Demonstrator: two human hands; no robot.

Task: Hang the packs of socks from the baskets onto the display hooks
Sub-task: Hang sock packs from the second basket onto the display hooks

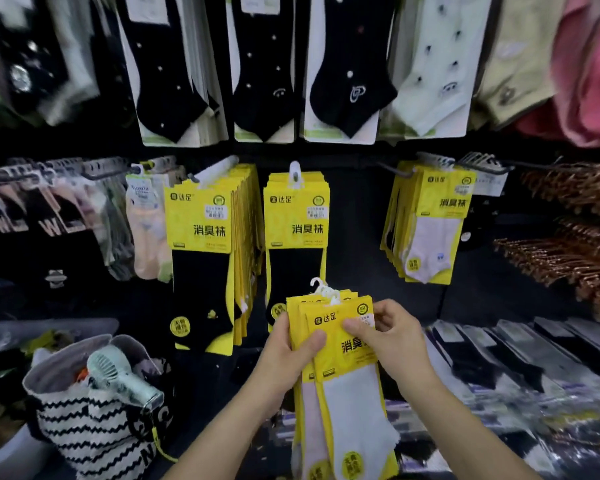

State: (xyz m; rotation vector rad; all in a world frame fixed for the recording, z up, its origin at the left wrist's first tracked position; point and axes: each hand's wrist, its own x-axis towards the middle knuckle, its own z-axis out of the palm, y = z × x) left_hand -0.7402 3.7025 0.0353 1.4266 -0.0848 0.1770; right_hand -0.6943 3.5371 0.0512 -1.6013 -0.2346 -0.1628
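1. Several packs of white socks (340,344) in yellow cards are fanned into one bundle between both hands, low in the middle of the view and in front of the display wall.
2. The bundle stands upright, its long axis running from 12 to 6 o'clock. Its white hanger loops (321,289) are at the 12 o'clock end, tipped a little towards 11 and clear above the fingers.
3. The left hand (288,355) grips the bundle's 9 o'clock edge. Its thumb presses flat on the card fronts, and its other fingers wrap behind, out of sight.
4. The right hand (392,336) is at the 3 o'clock edge, with thumb and fingers pinching the upper corner of the front pack (352,355), probably to separate it from the rest.
5. Matching hung white packs (430,230) fill a display hook (395,170) at 1 o'clock from the hands, higher and well apart. The right hand is the nearer one, so the next move likely lifts a pack that way, loop first.
6. The hung black packs (297,237) are straight behind the bundle at 12 o'clock, with another row (201,244) at 11.
7. A striped bag (94,431) holding a small fan (122,379) sits at 8 o'clock.
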